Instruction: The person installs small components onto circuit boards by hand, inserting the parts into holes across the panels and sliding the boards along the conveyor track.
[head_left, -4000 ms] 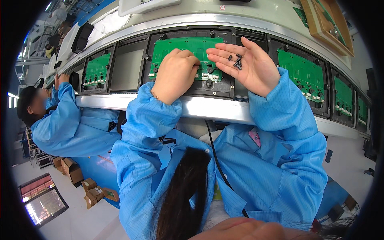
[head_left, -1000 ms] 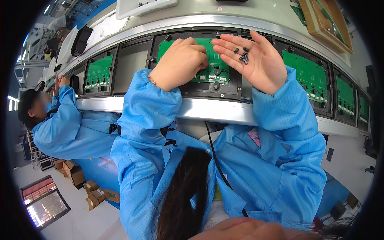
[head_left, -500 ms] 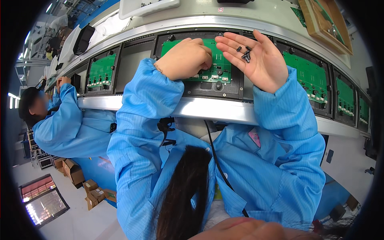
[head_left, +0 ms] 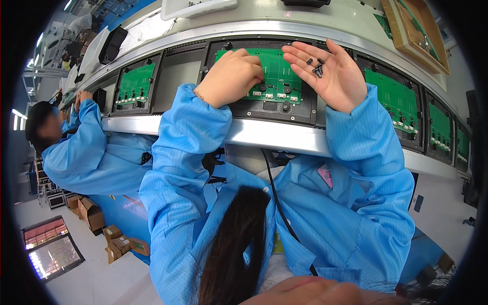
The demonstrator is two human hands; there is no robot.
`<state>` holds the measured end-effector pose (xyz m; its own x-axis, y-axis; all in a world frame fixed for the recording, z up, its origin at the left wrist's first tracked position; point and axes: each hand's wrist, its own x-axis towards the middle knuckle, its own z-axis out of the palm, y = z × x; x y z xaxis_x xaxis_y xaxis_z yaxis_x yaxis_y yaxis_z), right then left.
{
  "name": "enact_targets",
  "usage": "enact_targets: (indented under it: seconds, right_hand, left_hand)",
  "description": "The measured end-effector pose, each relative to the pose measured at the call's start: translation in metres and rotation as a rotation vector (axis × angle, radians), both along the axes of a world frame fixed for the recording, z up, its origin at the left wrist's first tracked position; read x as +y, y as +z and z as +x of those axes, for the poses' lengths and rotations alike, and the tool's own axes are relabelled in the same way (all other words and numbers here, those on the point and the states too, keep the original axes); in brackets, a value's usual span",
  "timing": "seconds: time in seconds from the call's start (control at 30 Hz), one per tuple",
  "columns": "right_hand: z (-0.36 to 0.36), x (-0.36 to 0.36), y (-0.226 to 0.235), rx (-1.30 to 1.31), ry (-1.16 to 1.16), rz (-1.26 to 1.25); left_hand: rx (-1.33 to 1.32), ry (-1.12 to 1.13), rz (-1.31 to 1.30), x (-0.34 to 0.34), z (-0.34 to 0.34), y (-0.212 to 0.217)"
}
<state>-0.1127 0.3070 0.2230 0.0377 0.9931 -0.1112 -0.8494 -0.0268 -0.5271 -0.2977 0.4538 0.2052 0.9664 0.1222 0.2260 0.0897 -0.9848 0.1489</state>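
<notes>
Right hand [head_left: 338, 80] overlaps board's [head_left: 276, 68] edge, left hand [head_left: 230, 77] apart

Silver-railed line [head_left: 284, 140] bears row of black trays [head_left: 308, 101]; green circuit boards [head_left: 277, 68] lie in trays.

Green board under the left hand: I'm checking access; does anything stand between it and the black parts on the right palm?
Only hands: the right hand, under the black parts, overlaps the green board in this view, and the left hand hides part of it. Nothing else visible does.
</notes>
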Motion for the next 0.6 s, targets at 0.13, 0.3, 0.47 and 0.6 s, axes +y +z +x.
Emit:
enact_targets:
  seconds: [0.13,0.3,0.47,0.6]
  right_hand:
    - [-0.001,0.000,-0.003,-0.004,0.016,0.011]
    - [-0.001,0.001,-0.005,-0.011,0.023,-0.003]
    - [-0.004,0.002,-0.003,-0.037,-0.017,-0.027]
    - [-0.003,0.002,-0.004,-0.016,-0.004,-0.001]
  left_hand:
    - [-0.032,-0.030,0.010,-0.003,-0.001,-0.005]
    - [0.009,0.019,0.129,-0.012,0.001,0.003]
    - [-0.008,0.037,0.170,-0.013,-0.001,0.000]
    - [-0.154,0.065,0.002,-0.013,-0.002,-0.008]
